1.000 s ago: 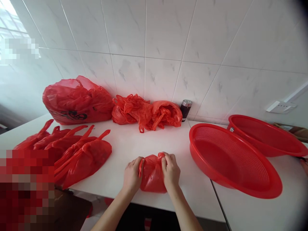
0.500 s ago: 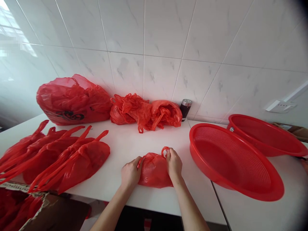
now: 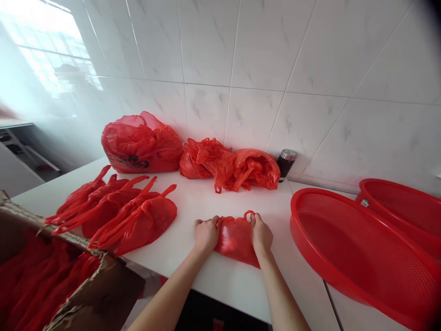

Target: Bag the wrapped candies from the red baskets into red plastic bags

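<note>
A red plastic bag [image 3: 236, 241] with something inside rests on the white table in front of me; its contents are hidden. My left hand [image 3: 206, 233] is closed on the bag's upper left corner. On the other side, my right hand [image 3: 261, 233] grips the upper right corner, and a handle loop sticks up beside the thumb. The bag's top is stretched between both hands. To the left lie several filled red bags [image 3: 151, 220] in a row, their handles drawn out long toward the table's front edge.
A cardboard box [image 3: 113, 280] holding red bags stands at the left front, below the table edge. Along the wall are a large red bag [image 3: 141, 147], crumpled red bags [image 3: 223, 165] and a black flask [image 3: 286, 164]. Two red baskets [image 3: 327, 239] occupy the right.
My view has turned left, so more of the box shows. Between my hands the bag's top looks pulled straighter and its body flatter. Both hands keep their grip.
</note>
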Tool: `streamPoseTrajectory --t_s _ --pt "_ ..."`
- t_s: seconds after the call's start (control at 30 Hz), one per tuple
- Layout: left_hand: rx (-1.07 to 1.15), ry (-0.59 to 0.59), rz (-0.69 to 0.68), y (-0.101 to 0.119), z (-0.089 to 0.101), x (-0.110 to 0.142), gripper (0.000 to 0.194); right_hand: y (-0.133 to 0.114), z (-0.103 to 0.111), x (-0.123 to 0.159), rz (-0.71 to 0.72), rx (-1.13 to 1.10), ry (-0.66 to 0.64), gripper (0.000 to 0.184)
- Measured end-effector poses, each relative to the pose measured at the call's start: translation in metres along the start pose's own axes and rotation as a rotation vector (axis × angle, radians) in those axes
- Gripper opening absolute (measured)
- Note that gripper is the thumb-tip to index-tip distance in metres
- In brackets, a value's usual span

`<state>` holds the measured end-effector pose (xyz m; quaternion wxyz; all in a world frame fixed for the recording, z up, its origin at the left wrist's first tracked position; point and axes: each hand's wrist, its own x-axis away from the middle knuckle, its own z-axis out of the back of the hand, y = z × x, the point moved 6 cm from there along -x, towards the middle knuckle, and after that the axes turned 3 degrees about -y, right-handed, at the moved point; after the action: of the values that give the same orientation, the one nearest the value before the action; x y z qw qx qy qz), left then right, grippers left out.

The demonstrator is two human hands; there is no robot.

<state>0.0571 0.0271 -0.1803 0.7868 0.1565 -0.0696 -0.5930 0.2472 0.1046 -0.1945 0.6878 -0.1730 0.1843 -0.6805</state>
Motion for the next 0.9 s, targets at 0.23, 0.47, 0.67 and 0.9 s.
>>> streamPoseTrajectory --t_s 0.23,0.47,0.67,0.9 --pt "0.018 -0.018 0.009 0.001 -0.001 -0.001 0.034 0.001 0.000 0.000 -0.015 -0.075 0.073 0.029" --pt "0.101 0.012 0.044 -0.013 0.009 0.012 0.036 0.023 0.011 -0.002 -0.167 -0.366 0.294 0.023" --pt "0.269 0.003 0.128 -0.036 0.016 0.027 0.042 0.044 0.012 -0.010 -0.218 -0.665 0.380 0.020" --pt "0.399 0.025 0.070 -0.044 0.034 0.033 0.038 0.038 0.007 -0.009 -0.121 -0.822 0.364 0.024"
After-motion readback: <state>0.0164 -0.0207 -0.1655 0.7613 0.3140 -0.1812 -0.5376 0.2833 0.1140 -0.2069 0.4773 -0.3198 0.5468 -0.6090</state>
